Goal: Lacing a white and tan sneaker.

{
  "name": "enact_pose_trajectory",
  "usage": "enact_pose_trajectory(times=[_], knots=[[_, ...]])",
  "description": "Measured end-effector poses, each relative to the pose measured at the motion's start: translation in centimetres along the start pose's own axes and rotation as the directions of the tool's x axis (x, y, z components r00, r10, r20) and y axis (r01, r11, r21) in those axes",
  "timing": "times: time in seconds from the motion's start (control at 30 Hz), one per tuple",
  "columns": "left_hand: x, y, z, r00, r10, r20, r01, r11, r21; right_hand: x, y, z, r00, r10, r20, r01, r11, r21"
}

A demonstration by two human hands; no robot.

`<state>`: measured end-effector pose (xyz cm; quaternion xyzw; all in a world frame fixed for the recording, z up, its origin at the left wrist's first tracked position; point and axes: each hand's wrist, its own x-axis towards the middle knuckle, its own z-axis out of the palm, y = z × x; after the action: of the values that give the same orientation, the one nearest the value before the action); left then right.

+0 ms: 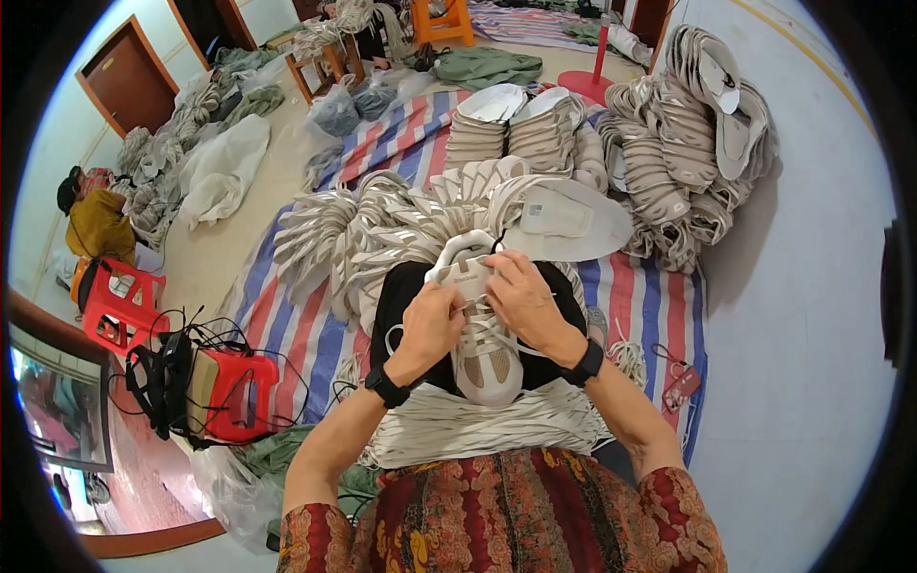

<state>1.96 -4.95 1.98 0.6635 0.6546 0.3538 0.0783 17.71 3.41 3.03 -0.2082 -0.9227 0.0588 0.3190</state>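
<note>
A beige sneaker upper (486,374) with a mesh toe rests on my lap, toe toward me. White shoelace (489,330) crosses its front in several rows. My left hand (432,323) is closed at the left eyelet edge, pinching the lace beside the tongue (467,278). On the opposite edge, my right hand (527,298) has its fingers bent and pressed together over the eyelets, on the lace; the fingertips are partly hidden. A thick bunch of loose white laces (449,432) lies across my lap, below the toe.
Rows of nested uppers (330,234) lie ahead on a striped sheet (272,315). A pale sole-shaped piece (571,222) is just beyond my right hand. More stacks (659,143) lean by the right wall. A red stool (241,393) with black cables stands at left; another person (100,224) sits farther off.
</note>
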Motion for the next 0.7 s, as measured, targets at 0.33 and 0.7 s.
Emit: enact_pose_trajectory(times=[0.33,0.7], knots=[[0.8,0.2,-1.3,0.934,-0.33,0.135,0.357,0.851,-0.386,-0.1,0.1,-0.8,1.0,-0.01,0.009,0.009,0.987,0.161],[-4.3,-12.0,-9.7,0.941,0.083,-0.329,0.088,0.877,0.473,-3.3,9.6,-6.9,0.828,0.4,-0.393,-0.427,0.904,0.02]])
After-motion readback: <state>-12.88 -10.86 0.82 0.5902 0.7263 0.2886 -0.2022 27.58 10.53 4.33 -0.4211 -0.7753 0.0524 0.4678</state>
